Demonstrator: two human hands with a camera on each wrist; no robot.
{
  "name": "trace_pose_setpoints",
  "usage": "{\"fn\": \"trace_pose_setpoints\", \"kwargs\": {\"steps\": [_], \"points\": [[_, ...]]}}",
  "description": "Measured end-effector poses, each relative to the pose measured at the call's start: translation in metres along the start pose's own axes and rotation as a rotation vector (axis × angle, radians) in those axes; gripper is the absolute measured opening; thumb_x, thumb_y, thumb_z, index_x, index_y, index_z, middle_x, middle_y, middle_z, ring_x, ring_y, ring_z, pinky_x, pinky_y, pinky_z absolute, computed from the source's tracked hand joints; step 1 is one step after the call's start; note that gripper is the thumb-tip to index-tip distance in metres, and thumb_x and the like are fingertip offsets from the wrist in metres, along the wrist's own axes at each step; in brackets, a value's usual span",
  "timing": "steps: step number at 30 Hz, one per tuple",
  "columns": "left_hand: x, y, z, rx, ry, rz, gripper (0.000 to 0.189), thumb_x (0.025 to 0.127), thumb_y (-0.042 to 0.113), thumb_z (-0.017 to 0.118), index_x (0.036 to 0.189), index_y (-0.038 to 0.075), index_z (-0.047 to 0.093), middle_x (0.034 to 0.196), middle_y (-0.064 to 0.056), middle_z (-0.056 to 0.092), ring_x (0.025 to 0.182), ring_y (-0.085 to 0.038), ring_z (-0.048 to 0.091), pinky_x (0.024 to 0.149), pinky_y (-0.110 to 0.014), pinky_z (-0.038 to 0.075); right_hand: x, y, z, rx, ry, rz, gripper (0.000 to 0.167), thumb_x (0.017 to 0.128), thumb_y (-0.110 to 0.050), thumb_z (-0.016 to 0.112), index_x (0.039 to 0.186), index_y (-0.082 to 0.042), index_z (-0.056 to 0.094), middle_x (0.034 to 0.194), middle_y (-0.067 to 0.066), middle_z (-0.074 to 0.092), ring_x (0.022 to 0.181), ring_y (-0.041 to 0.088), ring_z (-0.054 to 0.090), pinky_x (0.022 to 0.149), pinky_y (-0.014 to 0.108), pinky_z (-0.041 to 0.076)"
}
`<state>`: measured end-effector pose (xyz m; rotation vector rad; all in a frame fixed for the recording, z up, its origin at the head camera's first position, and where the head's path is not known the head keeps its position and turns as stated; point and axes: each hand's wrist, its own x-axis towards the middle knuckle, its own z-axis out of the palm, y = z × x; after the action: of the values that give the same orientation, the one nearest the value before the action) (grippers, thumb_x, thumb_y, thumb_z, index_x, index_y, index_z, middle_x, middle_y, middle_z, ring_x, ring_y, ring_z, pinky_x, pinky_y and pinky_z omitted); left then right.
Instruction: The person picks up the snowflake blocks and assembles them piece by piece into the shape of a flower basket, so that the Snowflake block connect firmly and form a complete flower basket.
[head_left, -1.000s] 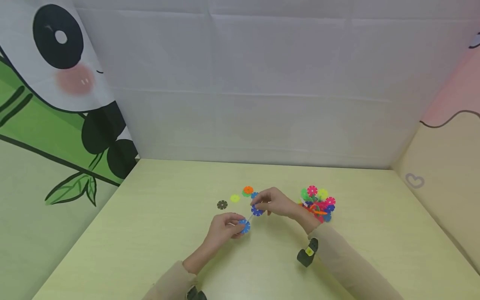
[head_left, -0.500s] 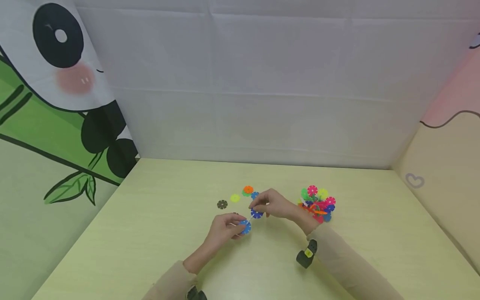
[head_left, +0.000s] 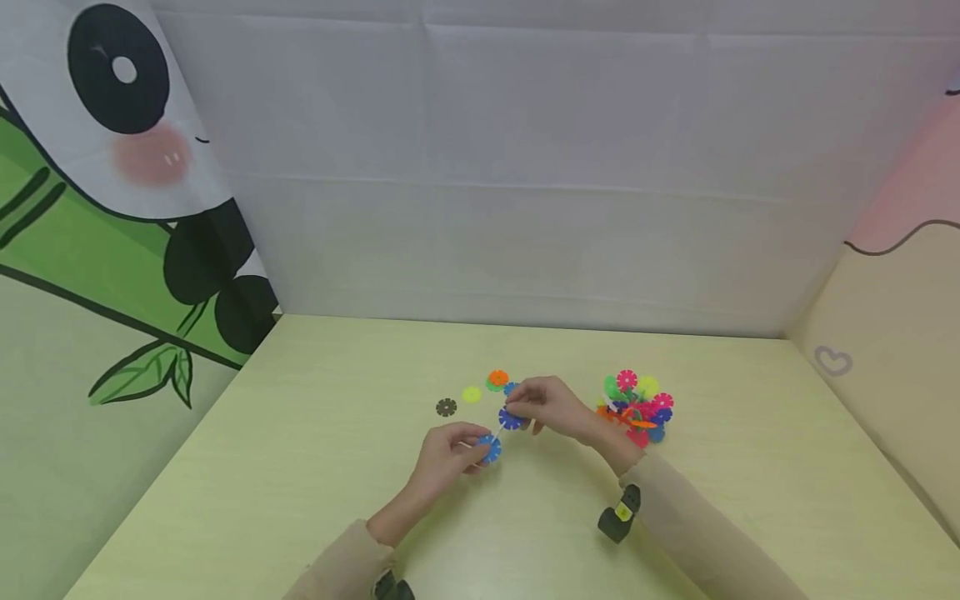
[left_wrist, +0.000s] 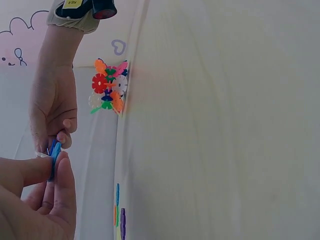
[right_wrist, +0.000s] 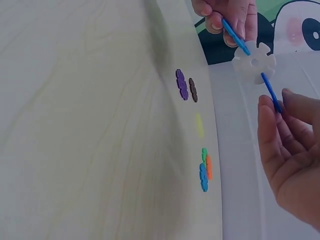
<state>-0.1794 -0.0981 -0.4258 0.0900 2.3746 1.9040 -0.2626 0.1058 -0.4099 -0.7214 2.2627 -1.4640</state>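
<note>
My left hand (head_left: 444, 458) pinches a light blue slotted plastic disc (head_left: 491, 450) between thumb and fingers. Just beyond it, my right hand (head_left: 553, 408) pinches a dark blue slotted disc (head_left: 511, 419). Between the two blue discs sits a white slotted disc (right_wrist: 255, 62), seen nearly edge-on in the head view. In the right wrist view, each blue disc meets the white one's rim, on opposite sides. How deep the slots interlock I cannot tell. Both hands hold the joined pieces above the table.
Loose discs lie on the table (head_left: 300, 467) beyond the hands: dark brown (head_left: 446, 407), yellow (head_left: 472, 394), orange (head_left: 498, 377) overlapping green, blue (head_left: 512, 388), and purple (right_wrist: 181, 85). A heap of colourful discs (head_left: 637, 408) stands beside the right forearm. A white wall rises behind.
The hands keep their grips on the discs and stay almost in place. The right hand and dark blue disc shift very slightly; the head view moves a little.
</note>
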Motion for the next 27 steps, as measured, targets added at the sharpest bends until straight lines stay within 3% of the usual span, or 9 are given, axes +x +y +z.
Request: {"fn": "trace_pose_setpoints", "kwargs": {"steps": [6,12,27], "points": [[0.0024,-0.0011,0.0033,-0.007,0.020,-0.010,0.023,0.088,-0.004,0.065,0.109,-0.014,0.066,0.094,-0.027,0.070,0.071,-0.017,0.072,0.064,-0.026,0.061,-0.0035,0.0051,0.0020,0.065,0.022,0.007,0.022,0.096,-0.006,0.059,0.111,0.008,0.065,0.099,0.023,0.072,0.080,0.016,0.070,0.068,0.024,0.060],[0.0051,0.0003,0.0049,-0.012,0.038,-0.005,0.022,0.088,-0.004,0.065,0.108,-0.013,0.067,0.093,-0.027,0.071,0.072,-0.015,0.070,0.066,-0.025,0.061,-0.0055,0.0058,0.0060,0.124,0.060,-0.002,0.024,0.095,-0.002,0.059,0.113,0.013,0.064,0.105,0.028,0.071,0.079,0.007,0.068,0.070,0.023,0.060],[0.0029,0.0000,0.0040,-0.001,0.033,-0.012,0.023,0.089,-0.002,0.065,0.109,-0.012,0.067,0.095,-0.027,0.072,0.072,-0.019,0.073,0.064,-0.025,0.061,-0.0056,0.0045,0.0053,0.085,0.074,0.000,0.026,0.097,-0.005,0.059,0.116,0.011,0.065,0.110,0.028,0.070,0.082,0.010,0.068,0.071,0.024,0.060]]}}
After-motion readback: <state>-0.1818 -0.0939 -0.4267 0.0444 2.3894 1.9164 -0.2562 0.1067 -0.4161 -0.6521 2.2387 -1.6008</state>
